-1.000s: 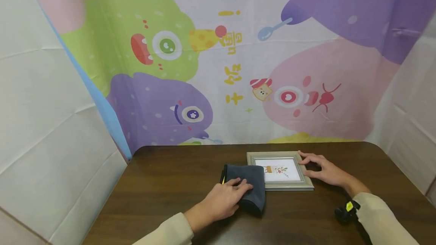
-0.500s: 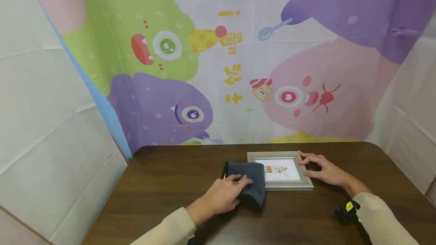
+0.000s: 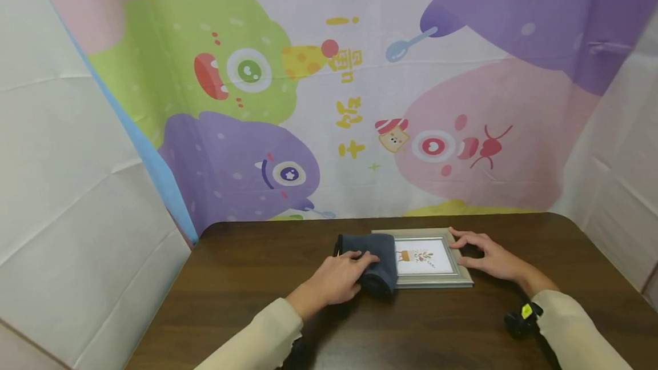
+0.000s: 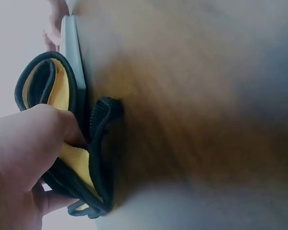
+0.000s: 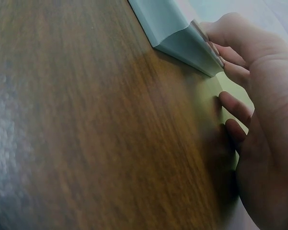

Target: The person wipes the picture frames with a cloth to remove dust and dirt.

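A folded cleaning cloth (image 3: 385, 244), dark grey-blue outside with black edging, lies over the left part of a picture frame (image 3: 434, 282). My left hand (image 3: 334, 278) grips it, fingers spread on top. In the left wrist view the cloth's yellow inner side (image 4: 60, 91) shows between its folds, with the thumb of my left hand (image 4: 29, 139) tucked inside. The silvery-beige frame lies flat, its plant print partly covered. My right hand (image 3: 488, 256) holds the frame's right edge; in the right wrist view thumb and fingers meet at the frame's corner (image 5: 182, 43).
The dark brown wooden table (image 3: 247, 301) spreads out around both hands. Behind it hangs a curtain (image 3: 360, 187) with cartoon monsters, and pale panels (image 3: 92, 187) stand at the sides. A black wrist device (image 3: 521, 324) sits by the right sleeve.
My left hand has slid the cloth away from me, up along the left part of the frame. The right hand and the frame stay in place.
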Action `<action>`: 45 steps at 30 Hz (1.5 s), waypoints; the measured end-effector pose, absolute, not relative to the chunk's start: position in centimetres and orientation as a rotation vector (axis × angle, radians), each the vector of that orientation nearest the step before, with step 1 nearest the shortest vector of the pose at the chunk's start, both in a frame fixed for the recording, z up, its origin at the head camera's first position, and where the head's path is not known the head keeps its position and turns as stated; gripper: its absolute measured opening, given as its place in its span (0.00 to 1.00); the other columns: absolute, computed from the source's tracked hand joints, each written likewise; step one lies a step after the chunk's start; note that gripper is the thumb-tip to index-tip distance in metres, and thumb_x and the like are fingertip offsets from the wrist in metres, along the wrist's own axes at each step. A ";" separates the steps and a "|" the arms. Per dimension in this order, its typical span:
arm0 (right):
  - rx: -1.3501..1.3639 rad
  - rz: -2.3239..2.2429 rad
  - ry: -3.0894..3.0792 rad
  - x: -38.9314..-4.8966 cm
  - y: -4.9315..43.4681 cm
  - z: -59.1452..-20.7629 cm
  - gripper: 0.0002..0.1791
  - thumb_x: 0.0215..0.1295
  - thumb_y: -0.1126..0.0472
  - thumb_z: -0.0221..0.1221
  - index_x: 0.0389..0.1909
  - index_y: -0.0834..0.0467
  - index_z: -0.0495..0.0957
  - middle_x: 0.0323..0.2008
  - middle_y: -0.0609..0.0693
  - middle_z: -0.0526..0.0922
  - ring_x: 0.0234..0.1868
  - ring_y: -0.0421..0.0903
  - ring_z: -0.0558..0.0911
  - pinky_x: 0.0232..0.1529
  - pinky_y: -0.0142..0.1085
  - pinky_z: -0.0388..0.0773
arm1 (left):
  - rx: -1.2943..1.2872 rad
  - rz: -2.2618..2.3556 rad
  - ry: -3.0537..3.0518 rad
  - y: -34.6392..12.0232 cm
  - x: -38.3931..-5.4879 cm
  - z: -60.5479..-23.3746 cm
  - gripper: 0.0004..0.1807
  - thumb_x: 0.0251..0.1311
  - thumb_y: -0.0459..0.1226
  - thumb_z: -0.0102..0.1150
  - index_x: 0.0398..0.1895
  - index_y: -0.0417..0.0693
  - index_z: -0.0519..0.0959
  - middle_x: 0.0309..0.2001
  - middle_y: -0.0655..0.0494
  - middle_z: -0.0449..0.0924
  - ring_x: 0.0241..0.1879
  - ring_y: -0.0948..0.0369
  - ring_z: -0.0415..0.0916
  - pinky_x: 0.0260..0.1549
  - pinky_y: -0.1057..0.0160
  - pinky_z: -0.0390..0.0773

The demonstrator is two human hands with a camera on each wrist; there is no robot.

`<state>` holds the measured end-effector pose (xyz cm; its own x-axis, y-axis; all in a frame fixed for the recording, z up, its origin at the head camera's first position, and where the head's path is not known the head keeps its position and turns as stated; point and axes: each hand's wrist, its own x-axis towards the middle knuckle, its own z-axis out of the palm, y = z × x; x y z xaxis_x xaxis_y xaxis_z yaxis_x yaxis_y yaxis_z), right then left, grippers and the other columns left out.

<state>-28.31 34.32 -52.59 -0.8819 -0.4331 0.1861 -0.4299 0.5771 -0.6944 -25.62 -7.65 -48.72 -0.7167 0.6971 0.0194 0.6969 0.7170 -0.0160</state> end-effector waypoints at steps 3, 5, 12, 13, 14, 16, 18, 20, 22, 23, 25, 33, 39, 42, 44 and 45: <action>-0.753 -1.219 2.786 -28.3 34.4 -52.4 0.14 0.72 0.61 0.74 0.56 0.52 0.88 0.82 0.75 0.69 0.77 0.77 0.66 0.69 0.79 0.60 | -1.164 0.020 -2.899 -7.5 -26.3 -48.6 0.36 0.74 0.40 0.72 0.81 0.64 0.70 0.67 0.50 0.91 0.77 0.53 0.82 0.48 0.52 0.94; -0.748 -1.218 2.787 -28.3 34.4 -52.4 0.14 0.72 0.61 0.74 0.56 0.52 0.88 0.82 0.75 0.69 0.77 0.77 0.66 0.69 0.79 0.60 | -1.156 0.016 -2.908 -7.3 -26.8 -48.5 0.36 0.74 0.40 0.72 0.81 0.64 0.70 0.67 0.49 0.91 0.77 0.52 0.82 0.50 0.51 0.94; -0.761 -1.232 2.791 -28.2 34.5 -52.5 0.14 0.72 0.62 0.74 0.56 0.53 0.88 0.82 0.76 0.69 0.77 0.79 0.66 0.69 0.80 0.60 | -1.132 -0.013 -2.922 -7.2 -28.1 -48.9 0.36 0.74 0.39 0.71 0.81 0.64 0.69 0.69 0.49 0.90 0.78 0.51 0.81 0.55 0.46 0.93; -0.756 -1.227 2.793 -28.2 34.4 -52.5 0.14 0.72 0.61 0.74 0.56 0.53 0.88 0.82 0.75 0.69 0.77 0.77 0.66 0.69 0.78 0.61 | -1.129 -0.016 -2.923 -7.2 -28.2 -48.9 0.36 0.74 0.39 0.71 0.81 0.64 0.69 0.68 0.49 0.90 0.78 0.51 0.81 0.55 0.46 0.93; -0.754 -1.224 2.796 -28.1 34.4 -52.5 0.14 0.72 0.61 0.74 0.56 0.52 0.88 0.82 0.75 0.69 0.78 0.74 0.67 0.70 0.77 0.61 | -1.124 -0.015 -2.924 -7.2 -28.3 -49.0 0.36 0.74 0.39 0.71 0.81 0.64 0.69 0.68 0.49 0.91 0.78 0.51 0.81 0.55 0.46 0.93; -0.743 -1.211 2.808 -28.1 34.3 -52.6 0.14 0.73 0.60 0.73 0.56 0.51 0.88 0.82 0.74 0.70 0.76 0.69 0.68 0.70 0.73 0.63 | -1.131 -0.008 -2.895 -7.4 -29.1 -50.4 0.36 0.74 0.41 0.71 0.81 0.64 0.68 0.68 0.49 0.91 0.78 0.51 0.81 0.56 0.45 0.93; -0.731 -1.203 2.816 -28.1 34.3 -52.6 0.14 0.73 0.59 0.73 0.57 0.51 0.88 0.83 0.73 0.70 0.76 0.67 0.68 0.70 0.72 0.64 | -1.141 0.003 -2.869 -7.6 -29.7 -51.1 0.36 0.75 0.43 0.70 0.82 0.64 0.67 0.68 0.49 0.91 0.79 0.52 0.80 0.57 0.46 0.92; -0.726 -1.204 2.819 -28.1 34.4 -52.6 0.14 0.73 0.60 0.73 0.56 0.50 0.88 0.83 0.73 0.70 0.76 0.68 0.68 0.70 0.72 0.63 | -1.153 0.005 -2.851 -7.6 -29.7 -51.2 0.36 0.75 0.43 0.71 0.82 0.63 0.67 0.67 0.49 0.91 0.78 0.52 0.81 0.57 0.46 0.93; -0.726 -1.210 2.818 -28.0 34.4 -52.6 0.14 0.73 0.60 0.74 0.56 0.51 0.89 0.83 0.73 0.70 0.76 0.71 0.67 0.70 0.73 0.63 | -1.158 0.018 -2.838 -7.5 -29.7 -51.2 0.36 0.75 0.43 0.70 0.82 0.62 0.68 0.67 0.49 0.91 0.78 0.52 0.81 0.55 0.47 0.93; -0.727 -1.209 2.821 -28.0 34.4 -52.7 0.14 0.72 0.60 0.74 0.56 0.50 0.89 0.82 0.73 0.70 0.76 0.71 0.68 0.70 0.73 0.63 | -1.152 0.016 -2.856 -7.3 -29.0 -50.0 0.36 0.75 0.42 0.71 0.82 0.62 0.69 0.67 0.49 0.91 0.77 0.52 0.81 0.54 0.48 0.93; -0.733 -1.208 2.825 -28.0 34.4 -52.7 0.14 0.72 0.60 0.74 0.56 0.50 0.89 0.82 0.73 0.70 0.76 0.70 0.68 0.70 0.73 0.63 | -1.139 0.030 -2.886 -7.1 -28.2 -48.9 0.35 0.74 0.40 0.71 0.82 0.61 0.70 0.68 0.49 0.91 0.77 0.52 0.82 0.53 0.49 0.94; -0.737 -1.211 2.817 -28.2 34.3 -52.8 0.14 0.72 0.60 0.74 0.56 0.51 0.89 0.82 0.74 0.69 0.77 0.75 0.66 0.70 0.77 0.61 | -1.140 0.044 -2.907 -7.4 -27.7 -48.7 0.36 0.75 0.41 0.71 0.83 0.62 0.70 0.71 0.50 0.89 0.78 0.53 0.81 0.55 0.51 0.93; -0.734 -1.224 2.804 -28.2 34.3 -52.9 0.14 0.72 0.61 0.74 0.56 0.52 0.89 0.82 0.75 0.69 0.78 0.78 0.66 0.70 0.78 0.60 | -1.188 0.072 -2.897 -7.7 -26.8 -48.6 0.37 0.75 0.43 0.72 0.84 0.64 0.69 0.72 0.52 0.88 0.78 0.54 0.81 0.51 0.53 0.94; -0.734 -1.240 2.788 -28.3 34.4 -52.9 0.14 0.72 0.61 0.74 0.57 0.53 0.88 0.82 0.75 0.68 0.78 0.79 0.65 0.70 0.80 0.59 | -1.213 0.106 -2.875 -7.9 -26.2 -48.7 0.38 0.74 0.44 0.73 0.84 0.64 0.69 0.73 0.53 0.87 0.77 0.55 0.81 0.50 0.55 0.94; -0.733 -1.246 2.780 -28.3 34.4 -52.9 0.15 0.72 0.61 0.73 0.57 0.53 0.88 0.83 0.75 0.68 0.79 0.79 0.64 0.70 0.81 0.58 | -1.232 0.121 -2.862 -8.0 -25.6 -48.6 0.38 0.74 0.45 0.73 0.84 0.64 0.69 0.73 0.54 0.87 0.77 0.55 0.81 0.50 0.56 0.94; -0.732 -1.248 2.777 -28.3 34.4 -52.9 0.15 0.72 0.61 0.73 0.57 0.53 0.88 0.83 0.75 0.67 0.79 0.79 0.64 0.70 0.81 0.58 | -1.240 0.125 -2.856 -8.1 -25.4 -48.5 0.39 0.74 0.45 0.74 0.84 0.63 0.68 0.74 0.54 0.86 0.77 0.55 0.82 0.51 0.56 0.94</action>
